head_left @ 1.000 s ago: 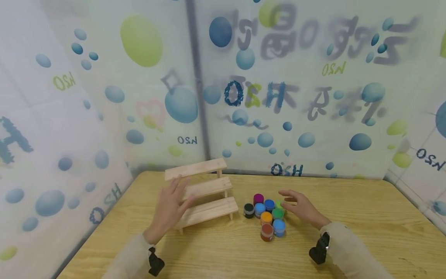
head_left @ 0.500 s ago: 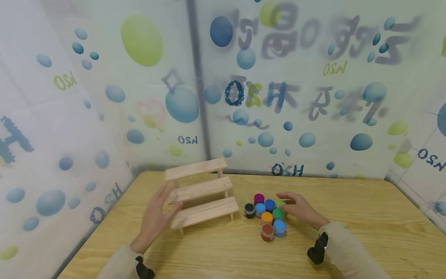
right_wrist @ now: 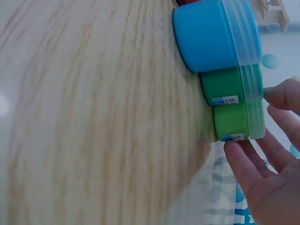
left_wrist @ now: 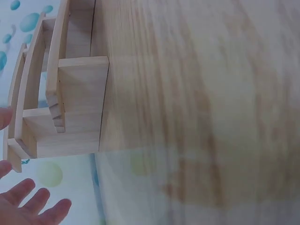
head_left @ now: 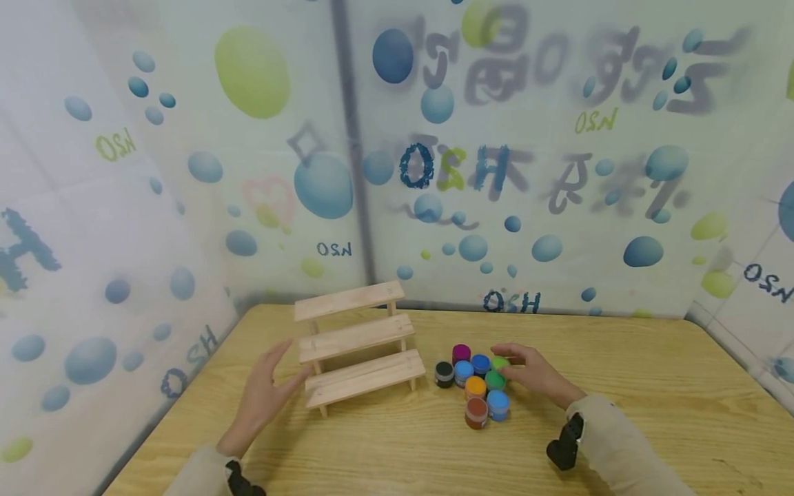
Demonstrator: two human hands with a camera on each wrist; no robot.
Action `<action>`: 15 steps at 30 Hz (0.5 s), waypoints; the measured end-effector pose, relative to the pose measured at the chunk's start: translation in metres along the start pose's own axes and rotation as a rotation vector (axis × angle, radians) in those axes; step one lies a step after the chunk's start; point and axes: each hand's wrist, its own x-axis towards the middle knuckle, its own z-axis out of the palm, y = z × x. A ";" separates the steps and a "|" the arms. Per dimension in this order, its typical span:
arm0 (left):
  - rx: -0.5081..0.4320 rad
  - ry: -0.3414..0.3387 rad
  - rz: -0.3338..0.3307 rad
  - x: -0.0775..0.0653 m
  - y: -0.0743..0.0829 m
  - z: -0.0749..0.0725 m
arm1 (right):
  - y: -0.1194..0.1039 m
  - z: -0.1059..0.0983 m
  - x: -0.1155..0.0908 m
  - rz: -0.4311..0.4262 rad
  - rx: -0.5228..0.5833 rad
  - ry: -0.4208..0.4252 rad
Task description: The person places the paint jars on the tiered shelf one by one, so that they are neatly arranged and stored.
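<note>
My left hand (head_left: 261,401) hangs left of a three-tier wooden stand (head_left: 366,375), its fingers spread and holding nothing. In the left wrist view, fingertips (left_wrist: 43,201) show beside the end of the stand (left_wrist: 82,89). My right hand (head_left: 535,373) is at the right side of a cluster of small lidded paint jars. Its thumb and fingers lie around the light green jar (right_wrist: 232,121), with fingertips right at its side. The thumb tip (right_wrist: 274,93) is at the lid edge near the dark green jar (right_wrist: 222,86). All the jars stand upright on the table.
Beside the green jars are a light blue jar (head_left: 497,405), a brown jar (head_left: 475,413), an orange jar (head_left: 475,388), a black jar (head_left: 443,374) and a purple jar (head_left: 461,354). The wooden table (head_left: 397,455) meets a patterned curtain (head_left: 558,275) behind.
My left hand has drawn back left and down, away from the stand. My right hand has lowered slightly to the light green jar. Stand and jars have stayed put.
</note>
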 end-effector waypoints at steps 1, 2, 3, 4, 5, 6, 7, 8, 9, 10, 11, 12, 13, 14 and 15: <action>-0.011 -0.016 -0.017 -0.001 -0.001 0.000 | 0.000 0.000 0.000 0.009 0.005 0.005; -0.021 -0.029 -0.032 -0.002 -0.001 0.000 | 0.000 0.001 0.000 0.010 0.004 0.006; -0.030 -0.041 -0.043 -0.003 -0.002 0.000 | 0.000 0.001 0.000 0.010 0.002 0.006; -0.033 -0.052 -0.057 -0.004 -0.002 0.000 | 0.001 0.001 0.001 0.009 -0.002 0.006; -0.039 -0.063 -0.070 -0.005 -0.003 0.000 | 0.001 0.001 0.001 0.009 -0.004 0.005; -0.047 -0.074 -0.085 -0.005 -0.003 0.000 | 0.001 0.002 0.001 0.016 0.000 0.009; -0.056 -0.085 -0.102 -0.006 -0.003 0.000 | 0.000 0.002 0.000 0.017 0.000 0.011; -0.061 -0.097 -0.120 -0.006 -0.004 0.001 | 0.000 0.002 0.000 0.018 0.000 0.010; -0.065 -0.110 -0.142 -0.007 -0.004 0.001 | 0.000 0.002 0.000 0.020 0.000 0.010; -0.072 -0.123 -0.163 -0.007 -0.004 0.001 | -0.001 0.002 0.000 0.023 0.001 0.011; -0.082 -0.135 -0.180 -0.007 -0.004 0.001 | -0.001 0.003 -0.001 0.027 0.001 0.012; -0.091 -0.146 -0.198 -0.008 -0.005 0.002 | -0.002 0.003 -0.001 0.031 0.002 0.015; -0.101 -0.157 -0.216 -0.008 -0.005 0.002 | -0.002 0.003 -0.001 0.035 0.002 0.015; -0.108 -0.167 -0.227 -0.008 -0.005 0.002 | -0.002 0.003 -0.001 0.039 0.003 0.016; -0.115 -0.176 -0.237 -0.008 -0.005 0.002 | -0.002 0.003 -0.001 0.041 0.000 0.016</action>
